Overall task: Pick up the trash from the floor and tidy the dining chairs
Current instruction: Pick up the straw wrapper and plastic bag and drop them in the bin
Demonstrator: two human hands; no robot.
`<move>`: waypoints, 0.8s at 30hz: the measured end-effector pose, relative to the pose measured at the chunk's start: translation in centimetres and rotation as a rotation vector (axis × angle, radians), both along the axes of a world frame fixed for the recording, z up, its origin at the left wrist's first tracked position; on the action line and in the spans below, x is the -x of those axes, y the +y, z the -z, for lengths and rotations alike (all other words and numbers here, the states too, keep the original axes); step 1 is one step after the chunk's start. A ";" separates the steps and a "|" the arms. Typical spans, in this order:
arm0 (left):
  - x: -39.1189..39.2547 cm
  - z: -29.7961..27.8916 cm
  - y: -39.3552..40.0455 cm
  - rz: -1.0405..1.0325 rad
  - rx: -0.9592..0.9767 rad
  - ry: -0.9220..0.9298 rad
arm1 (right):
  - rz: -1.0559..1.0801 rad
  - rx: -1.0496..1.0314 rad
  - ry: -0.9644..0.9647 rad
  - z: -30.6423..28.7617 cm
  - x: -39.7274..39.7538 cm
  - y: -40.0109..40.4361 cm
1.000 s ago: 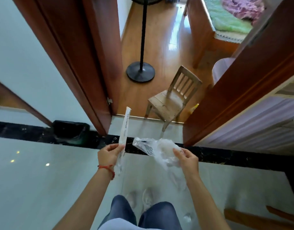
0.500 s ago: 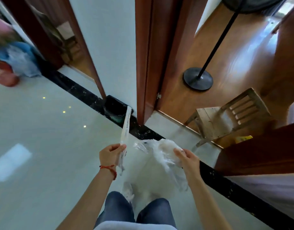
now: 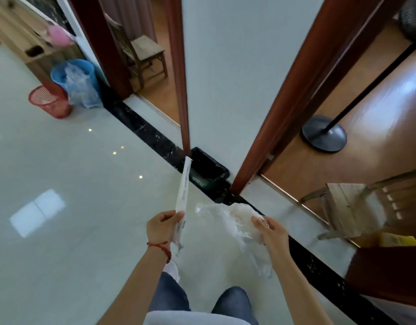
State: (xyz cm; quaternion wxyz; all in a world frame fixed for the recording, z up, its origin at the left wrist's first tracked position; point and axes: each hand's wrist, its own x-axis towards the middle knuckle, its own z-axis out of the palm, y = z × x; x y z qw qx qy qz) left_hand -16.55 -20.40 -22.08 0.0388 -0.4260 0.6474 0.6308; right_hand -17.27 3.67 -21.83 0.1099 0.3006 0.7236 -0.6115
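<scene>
Left fingers: the left hand (image 3: 163, 227) is closed in a pinch on the lower part of a long white paper sleeve (image 3: 184, 188).
Sleeve axis: it stands nearly upright in the frame, its top end pointing up at the black bin (image 3: 208, 171).
Right fingers: the right hand (image 3: 271, 231) is curled around a crumpled clear plastic bag (image 3: 235, 219), which bulges to the left of the fingers and trails down below the wrist.
Trash location: both pieces are off the floor, held at lower centre of the frame.
Key relation: the black bin sits just above the hands against the white wall, its mouth open; the left hand is the nearer, the sleeve tip almost overlapping its rim.
Other bins: a red basket (image 3: 49, 102) and a blue bin (image 3: 73, 75) stand well apart, upper left.
Chairs: one wooden chair (image 3: 357, 207) at right, another (image 3: 141, 48) through the upper doorway; likely not yet tidied.
</scene>
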 end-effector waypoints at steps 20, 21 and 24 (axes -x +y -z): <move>18.8 0.7 -10.4 0.130 0.007 -0.064 | 0.106 0.005 -0.057 3.7 16.2 -10.3; 19.7 0.7 -10.4 0.147 0.010 -0.065 | 0.111 0.007 -0.058 3.9 17.0 -10.4; 22.3 1.3 -10.5 0.177 0.009 -0.088 | 0.127 0.002 -0.063 4.2 18.8 -10.7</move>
